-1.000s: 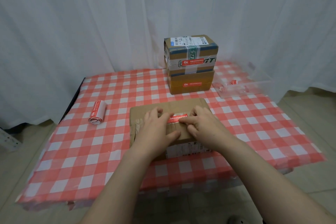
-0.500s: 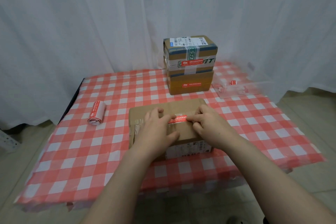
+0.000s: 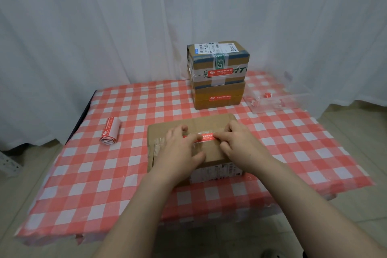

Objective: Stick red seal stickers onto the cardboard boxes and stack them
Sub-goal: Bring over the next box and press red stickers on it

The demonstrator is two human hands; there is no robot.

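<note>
- L hand (image 3: 180,148) lies on top of the near cardboard box (image 3: 211,123). Its fingers (image 3: 194,136) are fairly wide & relaxed, tips pressing the left end of the red seal sticker (image 3: 206,136), thumb out toward the box's near edge.
- R hand (image 3: 240,144): fingers (image 3: 222,135) curled narrow. Index + thumb tips meet on the sticker's right end & pinch it against the box top; the rest are tucked in.
- Sticker runs flat between the 2 sets of fingertips, over the box's taped seam. White print on it, too small to read.
- Beyond the fingers, well apart: a stack of 2. The top box (image 3: 217,60) has green tape + a shipping label, and the bottom box (image 3: 217,95) is plain brown. Each has a red seal on its front face.
- Well left of the L fingers: sticker roll (image 3: 110,133), lying on its side.
- Beyond & right of the R fingers: clear plastic tray (image 3: 274,101) w/ a small red scrap inside.
- Counter (image 3: 94,174): red-white check cloth, a bit wrinkled, hanging over the near edge under the wrists.
- Room: white curtain (image 3: 104,27) in folds right behind the counter; pale floor (image 3: 356,132) on both sides.
</note>
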